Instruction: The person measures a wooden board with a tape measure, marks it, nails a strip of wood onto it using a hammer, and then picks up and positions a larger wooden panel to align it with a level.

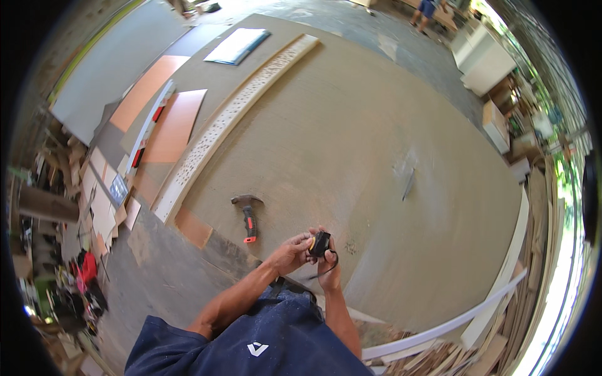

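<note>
Both my hands are together over the near edge of the large grey-brown board. Between them is a small black tape measure (320, 244) with a bit of yellow on its left side. My right hand (330, 263) is closed around its far and right sides, and a dark strap hangs by that palm. The fingers of my left hand (291, 253) are pinched against its yellow side. A claw hammer (249, 220) with a black and red handle lies on the board, left of my hands. Further right lies a thin dark pen-like stick (409, 184).
A long pale strip with many small holes (233, 118) lies along the board's left side. Beyond it are orange sheets (177, 122), a long level-like bar (150, 125) and a shiny packet (237, 46). Wood offcuts (439, 358) crowd the lower right. Another person's legs (421, 20) show far off.
</note>
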Demonstrator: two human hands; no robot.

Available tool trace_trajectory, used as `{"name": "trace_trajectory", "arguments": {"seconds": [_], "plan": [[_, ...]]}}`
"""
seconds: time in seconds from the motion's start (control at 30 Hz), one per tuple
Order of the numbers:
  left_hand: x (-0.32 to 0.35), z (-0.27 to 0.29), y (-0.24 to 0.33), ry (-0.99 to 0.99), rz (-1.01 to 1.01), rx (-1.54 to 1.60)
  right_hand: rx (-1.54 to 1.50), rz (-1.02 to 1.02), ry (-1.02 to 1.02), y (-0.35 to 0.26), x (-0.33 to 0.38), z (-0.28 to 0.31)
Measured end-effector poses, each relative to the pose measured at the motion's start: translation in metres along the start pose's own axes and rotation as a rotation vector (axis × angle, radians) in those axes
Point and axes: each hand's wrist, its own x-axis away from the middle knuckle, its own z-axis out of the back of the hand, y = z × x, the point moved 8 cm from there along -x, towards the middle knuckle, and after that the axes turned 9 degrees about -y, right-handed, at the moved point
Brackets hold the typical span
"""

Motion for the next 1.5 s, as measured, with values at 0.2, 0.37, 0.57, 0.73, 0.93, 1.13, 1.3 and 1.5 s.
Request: {"name": "trace_trajectory", "arguments": {"seconds": [0.2,0.37,0.57,0.73,0.93,1.13,1.3,1.5], "plan": [[-0.004,0.016,0.023,0.275,0.132,-0.915,0.178,-0.096,0.057,-0.016,0.000,0.029],[-0.007,0.039,0.052,0.377,0.002,-0.805,0.596,-0.193,0.186,-0.013,0.005,0.052],[-0.022,-0.021,0.084,0.333,-0.345,-1.475,1.338,0.282,0.157,-0.062,-0.009,0.011],[-0.049,-0.022,0.059,0.081,-0.010,-1.334,0.903,0.007,0.126,-0.039,-0.027,0.030],[-0.072,-0.002,0.063,-0.049,0.150,-0.854,1.032,-0.058,0.041,-0.045,-0.050,0.046],[-0.138,0.023,0.168,-0.214,-0.046,-1.564,1.396,-0.059,0.264,-0.086,-0.056,0.155],[-0.161,0.095,0.352,0.186,-0.396,-2.111,1.613,-0.040,0.577,-0.153,-0.042,0.263],[-0.156,0.122,0.473,0.857,-0.485,-2.557,1.832,-0.044,0.722,-0.186,-0.046,0.333]]}}
